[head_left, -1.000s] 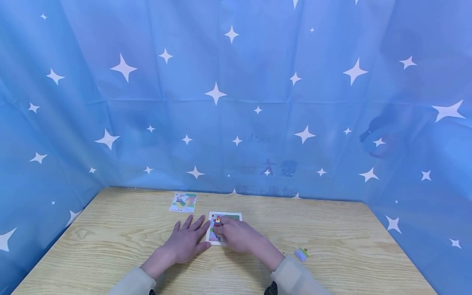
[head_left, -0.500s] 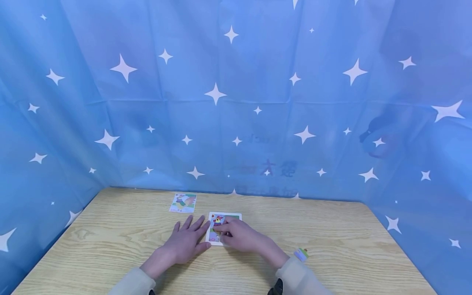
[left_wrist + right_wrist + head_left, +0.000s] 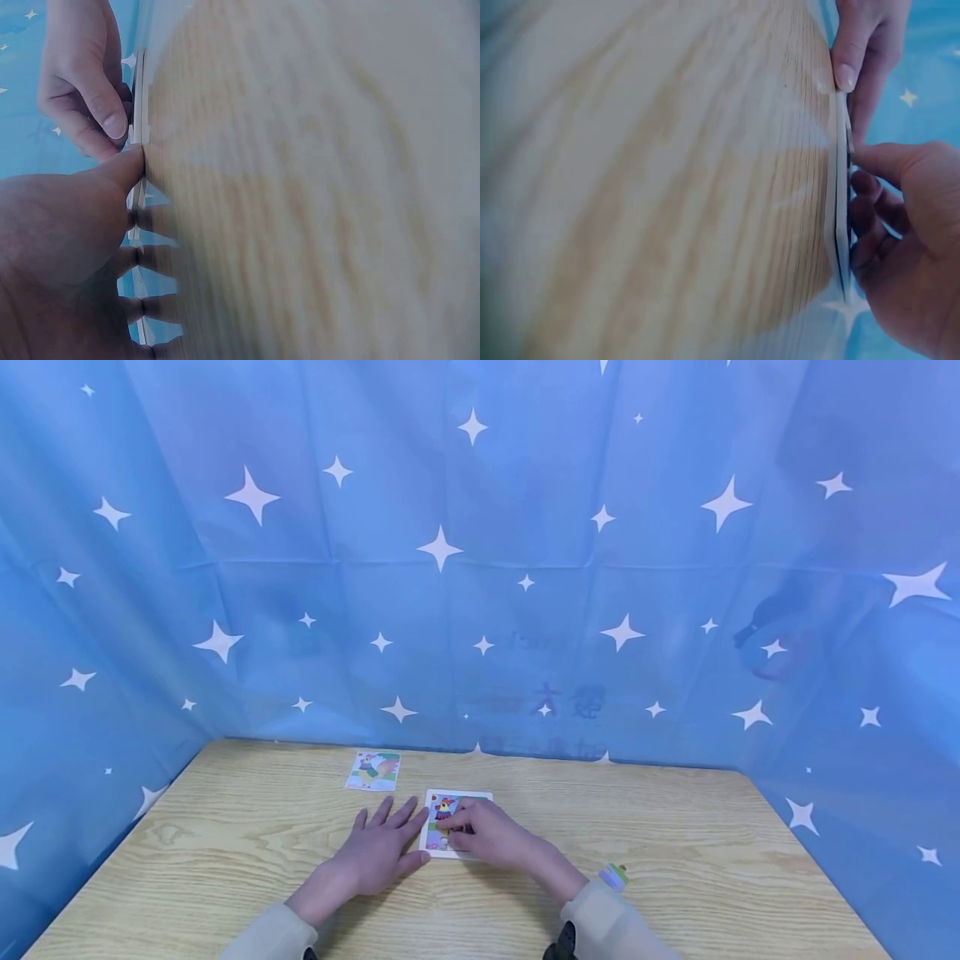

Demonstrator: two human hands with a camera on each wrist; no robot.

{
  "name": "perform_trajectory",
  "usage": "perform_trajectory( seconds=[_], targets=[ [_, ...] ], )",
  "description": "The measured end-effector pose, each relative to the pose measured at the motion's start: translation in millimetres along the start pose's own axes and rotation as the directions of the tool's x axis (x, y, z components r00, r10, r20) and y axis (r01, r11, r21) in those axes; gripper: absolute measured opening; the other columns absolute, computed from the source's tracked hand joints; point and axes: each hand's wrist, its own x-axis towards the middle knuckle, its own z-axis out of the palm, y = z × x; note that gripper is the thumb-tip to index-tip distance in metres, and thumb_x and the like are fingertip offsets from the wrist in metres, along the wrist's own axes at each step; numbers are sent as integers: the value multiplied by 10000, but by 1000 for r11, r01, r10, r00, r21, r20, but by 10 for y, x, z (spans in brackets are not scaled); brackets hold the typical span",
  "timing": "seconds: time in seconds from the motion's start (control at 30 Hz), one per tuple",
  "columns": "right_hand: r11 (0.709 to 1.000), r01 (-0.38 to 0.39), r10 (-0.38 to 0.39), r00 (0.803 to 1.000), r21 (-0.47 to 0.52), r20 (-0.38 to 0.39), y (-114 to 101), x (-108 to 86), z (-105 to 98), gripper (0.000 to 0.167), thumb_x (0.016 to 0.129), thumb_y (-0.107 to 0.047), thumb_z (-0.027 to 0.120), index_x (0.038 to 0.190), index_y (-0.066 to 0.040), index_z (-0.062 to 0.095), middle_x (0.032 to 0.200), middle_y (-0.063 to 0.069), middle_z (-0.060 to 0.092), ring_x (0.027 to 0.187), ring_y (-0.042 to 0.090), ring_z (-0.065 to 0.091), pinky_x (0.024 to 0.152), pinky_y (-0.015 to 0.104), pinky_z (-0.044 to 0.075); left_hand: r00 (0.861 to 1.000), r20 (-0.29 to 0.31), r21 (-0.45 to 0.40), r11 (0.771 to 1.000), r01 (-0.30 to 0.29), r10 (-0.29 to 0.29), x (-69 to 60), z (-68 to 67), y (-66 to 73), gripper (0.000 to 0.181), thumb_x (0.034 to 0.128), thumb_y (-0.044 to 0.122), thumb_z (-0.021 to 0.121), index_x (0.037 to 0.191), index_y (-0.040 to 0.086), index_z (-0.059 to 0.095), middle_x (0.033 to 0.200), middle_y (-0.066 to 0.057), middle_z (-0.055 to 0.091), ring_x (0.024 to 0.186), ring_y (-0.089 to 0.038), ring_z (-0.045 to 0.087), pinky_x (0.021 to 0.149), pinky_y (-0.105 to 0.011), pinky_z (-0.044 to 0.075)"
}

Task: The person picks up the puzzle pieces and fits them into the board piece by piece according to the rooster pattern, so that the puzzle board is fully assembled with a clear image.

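A white-framed puzzle board (image 3: 459, 854) with a rooster picture lies flat near the table's middle. My left hand (image 3: 375, 856) rests palm down beside it with fingers spread, thumb and forefinger at the board's left edge. In the left wrist view the left hand's thumb (image 3: 124, 166) touches the board's side. My right hand (image 3: 491, 835) is over the board's right part, thumb and forefinger pinching at a puzzle piece (image 3: 442, 837); the other fingers are curled. The right hand (image 3: 922, 217) hides much of the picture, and the piece's outline is too small to see well.
A square picture card (image 3: 372, 772) with a pale rooster lies behind the left hand. A loose green and lilac puzzle piece (image 3: 613, 877) sits by the right sleeve (image 3: 611, 920). A blue star-patterned curtain (image 3: 480, 568) stands behind the wooden table (image 3: 675, 827).
My right hand has shifted slightly right and its thumb has come into view beneath the forefinger, uncovering more of the rooster. The left hand has stayed in place.
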Motion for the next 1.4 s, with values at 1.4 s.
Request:
perform_trajectory(
  seconds=[1.4],
  targets=[
    [998, 49, -48, 999, 41, -24, 36, -39, -184, 247, 965, -33, 702, 1206, -34, 757, 917, -39, 656, 770, 34, 548, 689, 231, 484, 1000, 1, -7, 1000, -8, 8, -3, -15, 1, 667, 1047, 480, 553, 1573, 89, 426, 1643, -164, 321, 1502, -503, 190, 1107, -764, 176]
  ],
)
